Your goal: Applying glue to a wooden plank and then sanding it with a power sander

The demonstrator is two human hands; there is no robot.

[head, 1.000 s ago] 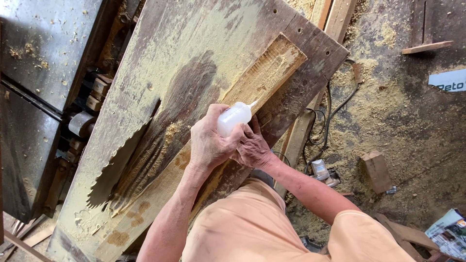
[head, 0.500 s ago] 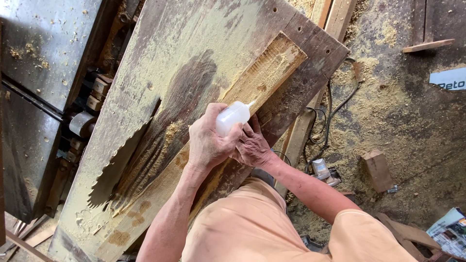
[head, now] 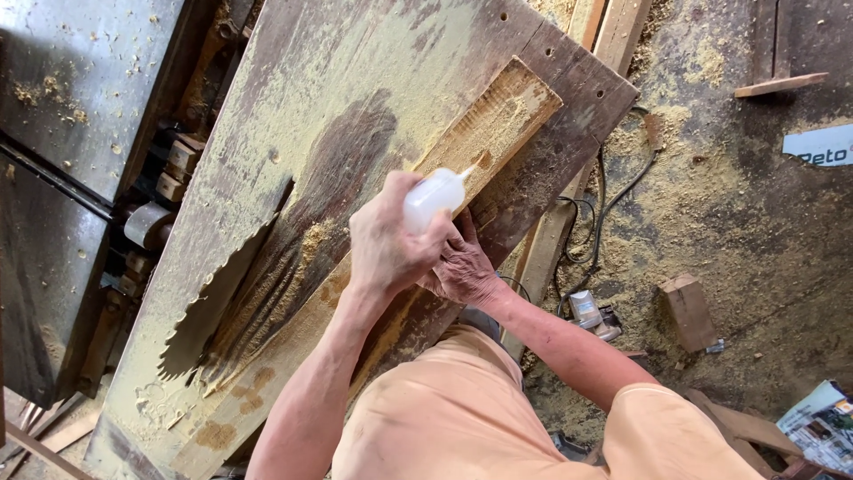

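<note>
My left hand (head: 386,249) is shut around a small white squeeze bottle (head: 428,199). The bottle's nozzle points down onto a long pale wooden plank (head: 498,116). The plank lies diagonally on a worn, dusty saw table (head: 355,62). My right hand (head: 464,271) rests just below the bottle at the plank's edge, fingers bent against the wood and touching my left hand. A brownish wet patch shows on the plank by the nozzle. A toothed circular saw blade (head: 222,302) sticks up from the table to the left of the plank.
Dark metal machine parts (head: 80,178) sit at the left. The floor on the right is covered in sawdust (head: 711,178), with a black cable (head: 604,204), a small wooden block (head: 689,311), wood offcuts (head: 777,84) and printed paper (head: 822,422).
The bottle and my left hand have shifted very slightly up along the plank. My right hand has stayed in place.
</note>
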